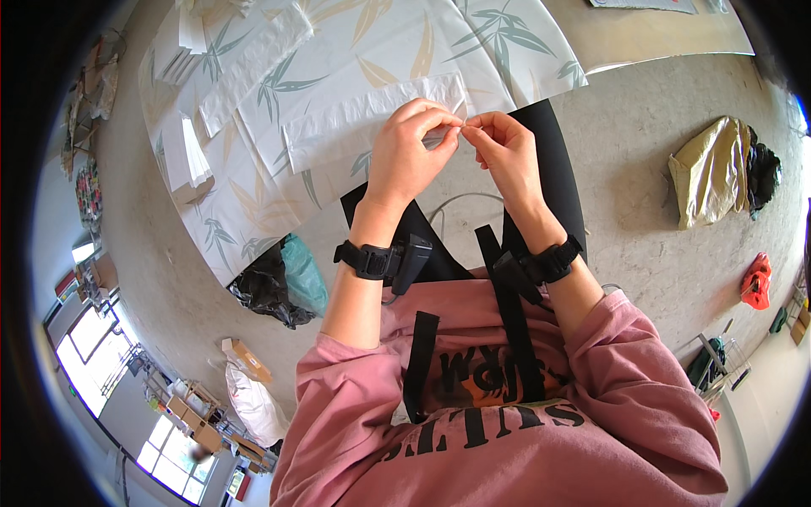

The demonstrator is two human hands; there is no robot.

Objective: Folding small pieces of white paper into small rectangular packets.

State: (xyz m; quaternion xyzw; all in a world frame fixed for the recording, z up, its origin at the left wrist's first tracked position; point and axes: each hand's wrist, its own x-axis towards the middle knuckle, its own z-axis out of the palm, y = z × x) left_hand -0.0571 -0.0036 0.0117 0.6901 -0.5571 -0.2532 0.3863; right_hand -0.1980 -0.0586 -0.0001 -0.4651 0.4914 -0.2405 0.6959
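Observation:
My left hand [405,156] and my right hand [512,154] meet fingertip to fingertip just over the near edge of the table. Both are closed in a pinch, thumb against fingers. Whatever lies between the fingertips is too small and thin to make out. Behind my left hand a clear, crinkled plastic bag [325,139] lies flat on the patterned tablecloth [270,182], its right end close to my fingers. Farther left lies a second strip of clear plastic bags [253,72].
White folded card pieces [179,46] stand at the far left, and another white stack [187,156] sits near the left edge. Black and teal bags [304,275] are on the floor below the table. A gold-coloured sack [710,173] and a red bag [756,280] lie at right.

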